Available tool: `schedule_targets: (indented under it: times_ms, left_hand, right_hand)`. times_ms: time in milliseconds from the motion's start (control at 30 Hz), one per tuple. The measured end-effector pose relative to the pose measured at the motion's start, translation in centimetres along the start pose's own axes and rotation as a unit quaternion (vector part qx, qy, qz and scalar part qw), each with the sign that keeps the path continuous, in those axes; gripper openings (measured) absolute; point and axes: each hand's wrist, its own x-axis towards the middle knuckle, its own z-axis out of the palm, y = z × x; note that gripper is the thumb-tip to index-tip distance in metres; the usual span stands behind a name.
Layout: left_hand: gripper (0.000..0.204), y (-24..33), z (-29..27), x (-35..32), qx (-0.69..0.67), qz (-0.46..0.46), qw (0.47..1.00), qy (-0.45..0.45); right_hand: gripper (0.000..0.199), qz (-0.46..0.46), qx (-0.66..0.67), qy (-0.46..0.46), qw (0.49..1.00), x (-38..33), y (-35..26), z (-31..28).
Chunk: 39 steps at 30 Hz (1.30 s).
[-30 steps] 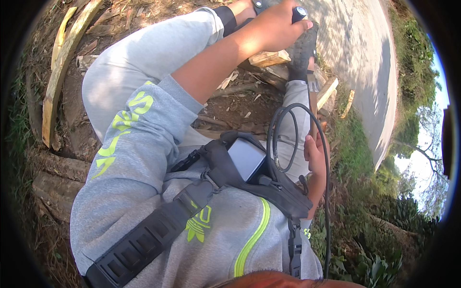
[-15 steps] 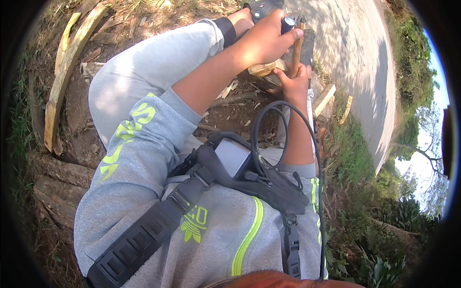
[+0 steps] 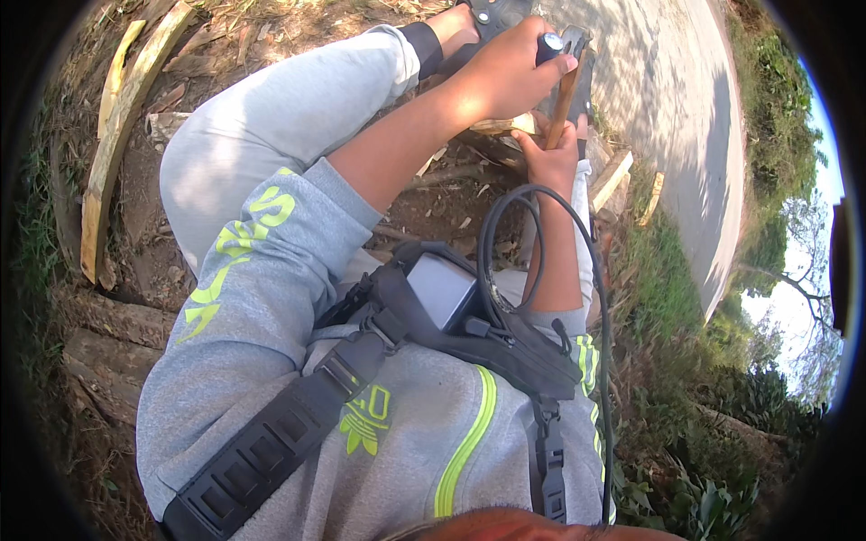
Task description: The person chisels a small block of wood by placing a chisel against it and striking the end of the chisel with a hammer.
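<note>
My left hand (image 3: 514,68) is closed around a dark blue, cylindrical handle (image 3: 548,47) with a shiny round end; the rest of that tool is hidden by the hand. Its thumb lies against the upper part of a brown wooden stick (image 3: 563,104). My right hand (image 3: 552,158) grips the stick's lower end and keeps it slanted upward. A grey piece beside the stick's top is too unclear to tell whether it belongs to the stick or to footwear. Just left of my right hand, a pale split piece of wood (image 3: 503,125) lies partly hidden behind my fingers.
Long split wood strips (image 3: 122,135) lie on the ground at far left, with logs (image 3: 113,361) below them. Chips litter the soil between my legs. More split wood (image 3: 612,180) lies right of my hands, beside grass and a paved road (image 3: 686,117). A black cable (image 3: 595,243) loops near my right forearm.
The stick leans a little further right at its top, and its lower end stays in my right hand. My left hand has shifted slightly right with the dark blue handle.
</note>
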Motion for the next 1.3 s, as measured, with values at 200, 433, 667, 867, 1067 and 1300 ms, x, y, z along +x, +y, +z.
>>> schedule_targets:
  times_ms: [200, 433, 667, 867, 1067, 1300]
  left_hand:
    - [0.043, 3.0, -0.9, -0.7, -0.115, -0.156, 0.979, -0.068]
    - [0.047, 5.0, -2.6, 0.1, -0.020, -0.096, 0.992, -0.080]
    - [0.043, 4.1, -1.5, -0.1, -0.010, -0.074, 0.995, -0.071]
    - [0.040, 4.4, -1.9, -0.2, 0.008, -0.061, 0.997, -0.055]
    - [0.034, 4.4, -0.3, -0.5, 0.020, -0.028, 0.994, -0.106]
    - [0.042, 3.6, 2.2, -2.0, 0.088, -0.033, 0.991, -0.090]
  right_hand:
    - [0.050, 0.025, -0.007, 0.006, 1.000, -0.2, 0.6, 0.0]
    - [0.049, -0.001, -0.004, 0.011, 1.000, -0.1, 1.0, 0.1]
    - [0.051, 0.015, 0.013, 0.011, 1.000, -0.3, 1.2, 0.1]
    - [0.054, 0.045, 0.021, -0.003, 0.999, -0.4, 0.3, 0.2]
    - [0.055, 0.035, 0.017, -0.001, 0.999, -0.2, 1.0, 0.0]
    - [0.053, 0.085, 0.113, 0.037, 0.989, -0.8, 1.4, -0.5]
